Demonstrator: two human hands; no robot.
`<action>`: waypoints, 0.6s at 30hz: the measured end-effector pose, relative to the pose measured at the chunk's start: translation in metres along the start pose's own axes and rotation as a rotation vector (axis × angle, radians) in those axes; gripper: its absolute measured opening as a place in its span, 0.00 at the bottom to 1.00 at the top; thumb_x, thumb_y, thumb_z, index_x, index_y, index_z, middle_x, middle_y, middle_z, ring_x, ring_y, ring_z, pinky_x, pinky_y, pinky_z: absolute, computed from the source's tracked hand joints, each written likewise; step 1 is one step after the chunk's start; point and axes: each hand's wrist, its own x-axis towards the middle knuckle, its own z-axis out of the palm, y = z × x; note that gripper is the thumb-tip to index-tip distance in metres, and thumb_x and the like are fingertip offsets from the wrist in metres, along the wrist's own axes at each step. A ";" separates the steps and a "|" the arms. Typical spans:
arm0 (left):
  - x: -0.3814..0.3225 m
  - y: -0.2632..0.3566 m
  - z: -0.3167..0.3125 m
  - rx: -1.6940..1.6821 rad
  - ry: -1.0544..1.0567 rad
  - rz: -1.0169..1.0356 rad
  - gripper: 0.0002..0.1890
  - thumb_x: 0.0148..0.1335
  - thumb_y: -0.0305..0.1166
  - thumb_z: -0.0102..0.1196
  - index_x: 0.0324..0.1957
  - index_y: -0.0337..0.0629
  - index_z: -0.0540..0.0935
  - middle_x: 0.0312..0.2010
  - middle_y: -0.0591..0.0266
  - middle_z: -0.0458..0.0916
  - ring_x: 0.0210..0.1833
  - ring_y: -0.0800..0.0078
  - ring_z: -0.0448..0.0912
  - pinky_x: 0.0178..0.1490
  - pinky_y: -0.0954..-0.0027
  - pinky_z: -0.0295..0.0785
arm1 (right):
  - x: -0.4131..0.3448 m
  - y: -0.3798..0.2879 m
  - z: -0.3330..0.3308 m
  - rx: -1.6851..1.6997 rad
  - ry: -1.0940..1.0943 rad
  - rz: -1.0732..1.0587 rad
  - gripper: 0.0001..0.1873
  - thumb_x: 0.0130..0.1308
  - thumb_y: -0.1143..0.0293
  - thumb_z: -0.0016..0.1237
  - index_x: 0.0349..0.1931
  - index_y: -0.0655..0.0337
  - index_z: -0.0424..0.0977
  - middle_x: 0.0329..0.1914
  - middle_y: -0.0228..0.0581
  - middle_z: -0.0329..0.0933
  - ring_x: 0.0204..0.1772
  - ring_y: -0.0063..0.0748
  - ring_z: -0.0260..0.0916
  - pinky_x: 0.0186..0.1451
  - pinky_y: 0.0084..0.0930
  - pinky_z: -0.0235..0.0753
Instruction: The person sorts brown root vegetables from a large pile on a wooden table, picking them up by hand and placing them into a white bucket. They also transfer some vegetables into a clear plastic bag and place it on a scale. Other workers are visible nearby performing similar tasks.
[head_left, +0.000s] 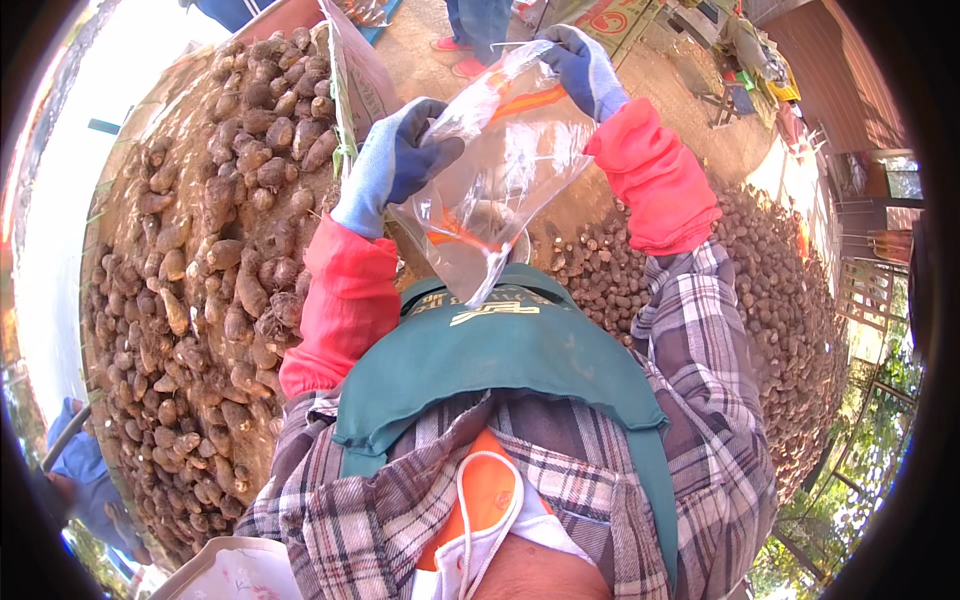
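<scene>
A clear plastic bag (517, 150) with orange stripes hangs between my hands in front of the green apron (495, 345). My left hand (405, 157), in a blue work glove, grips the bag's left edge between thumb and fingers. Higher up and to the right, my right hand (585, 71), in a matching glove, holds the bag's upper corner. Red sleeve covers wrap both forearms. Left of my left hand, brown taro-like corms (277, 135) lie heaped beside the pale side of a woven sack (341, 97). Whatever is behind the bag shows only dimly.
More corms (202, 375) spread over the left side, and a large pile of small ones (780, 322) covers the right. Someone in jeans and pink shoes (469, 67) stands beyond the bag. Another person in blue (90, 472) is at lower left. A small stool (724, 105) stands upper right.
</scene>
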 end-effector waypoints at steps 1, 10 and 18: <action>0.005 -0.008 0.003 0.165 0.041 -0.029 0.20 0.62 0.25 0.65 0.57 0.36 0.79 0.39 0.70 0.81 0.42 0.83 0.74 0.47 0.75 0.72 | 0.006 0.005 -0.008 0.152 0.044 0.122 0.10 0.69 0.72 0.54 0.47 0.65 0.80 0.37 0.33 0.81 0.38 0.25 0.75 0.44 0.24 0.75; 0.057 -0.100 0.037 1.102 0.161 -0.153 0.14 0.63 0.33 0.54 0.51 0.51 0.78 0.50 0.50 0.80 0.48 0.47 0.83 0.50 0.45 0.78 | 0.031 0.090 -0.075 0.550 0.315 0.237 0.12 0.71 0.79 0.40 0.46 0.68 0.78 0.39 0.38 0.84 0.39 0.28 0.82 0.42 0.25 0.82; 0.157 -0.071 0.031 1.119 0.080 -0.021 0.11 0.61 0.34 0.58 0.46 0.48 0.80 0.43 0.48 0.83 0.46 0.44 0.83 0.47 0.49 0.77 | 0.006 0.190 -0.179 0.635 0.667 0.268 0.08 0.70 0.79 0.46 0.46 0.69 0.76 0.40 0.43 0.83 0.37 0.32 0.82 0.40 0.30 0.85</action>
